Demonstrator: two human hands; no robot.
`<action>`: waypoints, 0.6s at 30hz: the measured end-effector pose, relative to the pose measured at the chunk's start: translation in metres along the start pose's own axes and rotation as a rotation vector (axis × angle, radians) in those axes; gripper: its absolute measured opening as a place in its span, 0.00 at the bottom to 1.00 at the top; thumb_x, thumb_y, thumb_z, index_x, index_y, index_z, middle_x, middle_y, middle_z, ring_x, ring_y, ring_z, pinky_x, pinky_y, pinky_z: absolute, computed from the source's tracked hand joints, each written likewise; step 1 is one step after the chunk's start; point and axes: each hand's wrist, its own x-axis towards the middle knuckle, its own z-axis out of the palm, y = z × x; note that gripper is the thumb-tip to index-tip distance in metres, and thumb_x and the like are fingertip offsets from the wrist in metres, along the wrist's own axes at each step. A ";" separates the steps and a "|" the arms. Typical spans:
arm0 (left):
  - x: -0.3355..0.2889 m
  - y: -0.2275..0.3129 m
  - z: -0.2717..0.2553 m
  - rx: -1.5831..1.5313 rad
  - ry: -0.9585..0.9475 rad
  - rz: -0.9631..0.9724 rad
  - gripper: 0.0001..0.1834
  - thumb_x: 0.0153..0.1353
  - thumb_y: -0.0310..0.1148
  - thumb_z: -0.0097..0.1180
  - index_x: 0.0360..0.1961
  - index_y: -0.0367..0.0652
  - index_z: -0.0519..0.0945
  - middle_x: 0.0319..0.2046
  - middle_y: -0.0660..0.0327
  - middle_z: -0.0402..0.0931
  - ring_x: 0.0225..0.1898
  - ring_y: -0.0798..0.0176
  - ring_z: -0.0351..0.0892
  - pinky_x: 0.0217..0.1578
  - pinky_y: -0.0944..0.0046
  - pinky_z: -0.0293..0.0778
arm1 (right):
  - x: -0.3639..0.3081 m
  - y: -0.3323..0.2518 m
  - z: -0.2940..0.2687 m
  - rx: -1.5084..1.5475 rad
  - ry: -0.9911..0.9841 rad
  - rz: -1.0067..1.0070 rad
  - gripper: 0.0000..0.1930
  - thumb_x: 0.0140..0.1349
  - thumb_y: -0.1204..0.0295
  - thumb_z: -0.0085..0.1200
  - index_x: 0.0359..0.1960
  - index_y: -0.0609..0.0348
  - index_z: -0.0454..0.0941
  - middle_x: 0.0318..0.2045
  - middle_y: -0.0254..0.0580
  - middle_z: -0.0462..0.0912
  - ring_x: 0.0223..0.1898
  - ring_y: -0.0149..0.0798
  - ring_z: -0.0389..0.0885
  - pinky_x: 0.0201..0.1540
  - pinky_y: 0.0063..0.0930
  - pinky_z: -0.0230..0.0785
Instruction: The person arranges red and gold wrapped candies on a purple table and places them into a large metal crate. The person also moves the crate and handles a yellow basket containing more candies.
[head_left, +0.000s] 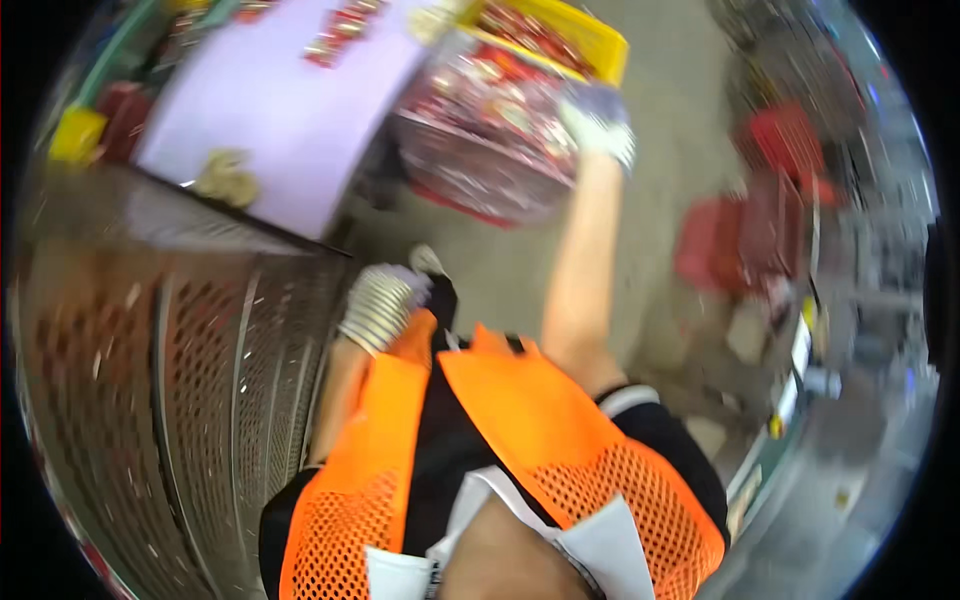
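Head view — right hand (598,125) is at the right edge of the bin (480,170) of packets (490,95); left hand (385,303) is beside the vest (535,405) — I cannot tell either grip.

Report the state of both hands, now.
Left hand: near the orange vest; open or closed cannot be told.
Right hand: at the right edge of the plastic-lined bin; too blurred to tell.

Your bare right forearm (583,260) reaches forward, white-and-purple gloved right hand (600,125) blurred; your striped-gloved left hand (382,305) sits lower, nearer you.
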 end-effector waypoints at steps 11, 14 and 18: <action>0.119 -0.092 -0.045 0.024 -0.004 -0.129 0.13 0.59 0.38 0.57 0.45 0.50 0.80 0.41 0.57 0.79 0.44 0.49 0.77 0.48 0.49 0.70 | 0.196 0.052 0.041 0.389 0.057 0.038 0.13 0.66 0.65 0.42 0.28 0.51 0.78 0.27 0.32 0.81 0.35 0.39 0.78 0.45 0.50 0.68; 0.110 -0.112 -0.050 -0.025 -0.030 -0.359 0.14 0.59 0.39 0.57 0.46 0.52 0.81 0.43 0.57 0.80 0.47 0.50 0.77 0.50 0.49 0.69 | 0.243 0.109 0.050 0.228 0.007 0.154 0.19 0.69 0.54 0.37 0.35 0.50 0.78 0.42 0.32 0.83 0.46 0.38 0.78 0.52 0.47 0.66; 0.097 -0.129 -0.044 -0.131 -0.093 -0.597 0.15 0.60 0.41 0.58 0.47 0.52 0.82 0.44 0.57 0.80 0.46 0.49 0.78 0.49 0.48 0.70 | 0.274 0.213 0.067 -0.318 0.043 0.329 0.17 0.67 0.57 0.43 0.45 0.52 0.79 0.50 0.38 0.79 0.51 0.41 0.76 0.57 0.52 0.65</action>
